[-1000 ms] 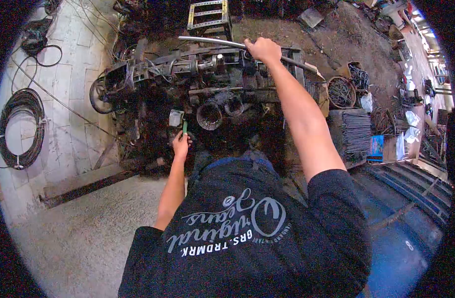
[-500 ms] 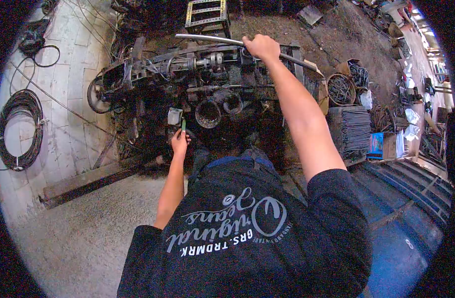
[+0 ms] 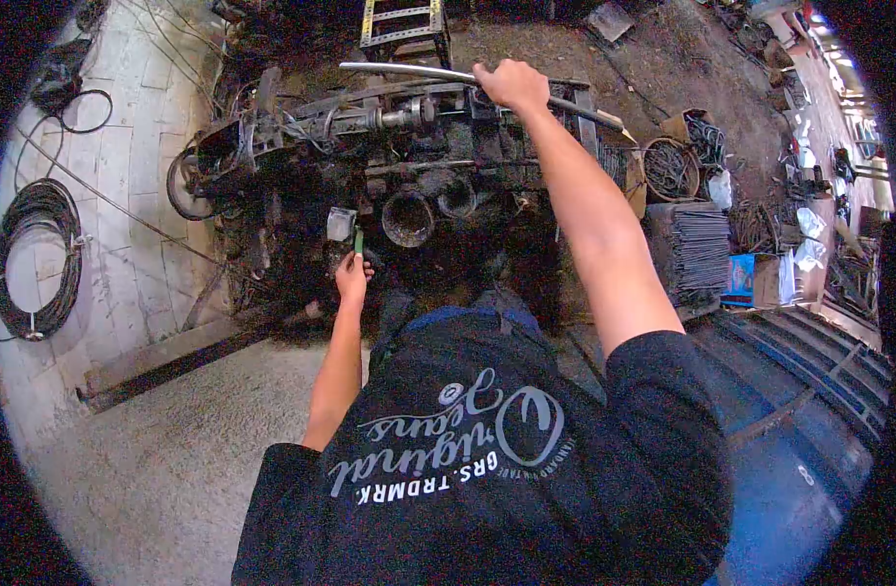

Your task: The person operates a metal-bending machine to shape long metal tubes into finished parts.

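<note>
My right hand (image 3: 514,85) is wrapped round a long metal bar (image 3: 404,70), bright at its left end and darker toward the right. The bar lies across the far side of a dark, greasy machine (image 3: 399,171). Nearer to me, my left hand (image 3: 352,277) is closed, thumb and fingers round the lower end of a narrow green handle (image 3: 359,239). Beside that handle is a small pale grey box (image 3: 341,225). Two round, cup-like openings of the machine, the larger a metal cup (image 3: 408,219), sit right of the box.
A wheel (image 3: 187,184) stands at the machine's left end. Coiled black wire (image 3: 38,256) lies on the left floor. At right are a basket of metal pieces (image 3: 671,168), stacked rods (image 3: 700,247) and a blue box (image 3: 740,278). A metal frame stand (image 3: 403,39) is behind the machine.
The view has shifted slightly, and the bar with my right hand sits a little higher and further left in it. Both hands keep their grips.
</note>
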A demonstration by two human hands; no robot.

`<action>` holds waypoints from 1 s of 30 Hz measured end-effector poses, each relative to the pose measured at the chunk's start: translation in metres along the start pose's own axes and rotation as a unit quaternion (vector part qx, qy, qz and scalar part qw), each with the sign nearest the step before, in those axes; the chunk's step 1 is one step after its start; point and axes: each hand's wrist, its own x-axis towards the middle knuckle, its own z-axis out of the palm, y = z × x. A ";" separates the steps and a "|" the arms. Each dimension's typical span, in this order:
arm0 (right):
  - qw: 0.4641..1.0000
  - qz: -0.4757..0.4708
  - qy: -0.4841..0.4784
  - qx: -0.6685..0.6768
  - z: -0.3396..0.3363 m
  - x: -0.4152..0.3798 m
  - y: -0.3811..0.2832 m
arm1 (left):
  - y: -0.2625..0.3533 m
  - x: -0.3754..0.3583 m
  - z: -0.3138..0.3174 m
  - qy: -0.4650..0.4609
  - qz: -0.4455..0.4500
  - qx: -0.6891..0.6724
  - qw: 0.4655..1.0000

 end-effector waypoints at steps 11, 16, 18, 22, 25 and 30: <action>0.999 -0.004 0.038 0.006 0.006 0.002 0.003 | -0.011 0.008 -0.002 0.007 -0.005 -0.005 1.000; 0.999 -0.010 0.045 -0.002 0.010 0.005 0.004 | -0.012 0.009 -0.002 0.004 0.006 0.001 1.000; 0.999 -0.010 0.045 -0.003 0.009 0.006 0.004 | -0.009 0.007 -0.001 0.003 0.000 -0.004 1.000; 0.999 -0.011 0.038 0.001 0.010 0.006 0.002 | -0.009 0.006 -0.001 -0.002 -0.004 -0.007 1.000; 0.999 -0.008 0.043 0.003 0.009 0.004 0.001 | -0.011 0.007 0.000 0.000 -0.002 -0.003 1.000; 0.999 -0.006 0.041 -0.007 0.012 0.007 0.003 | -0.010 0.004 0.002 0.006 -0.018 0.004 1.000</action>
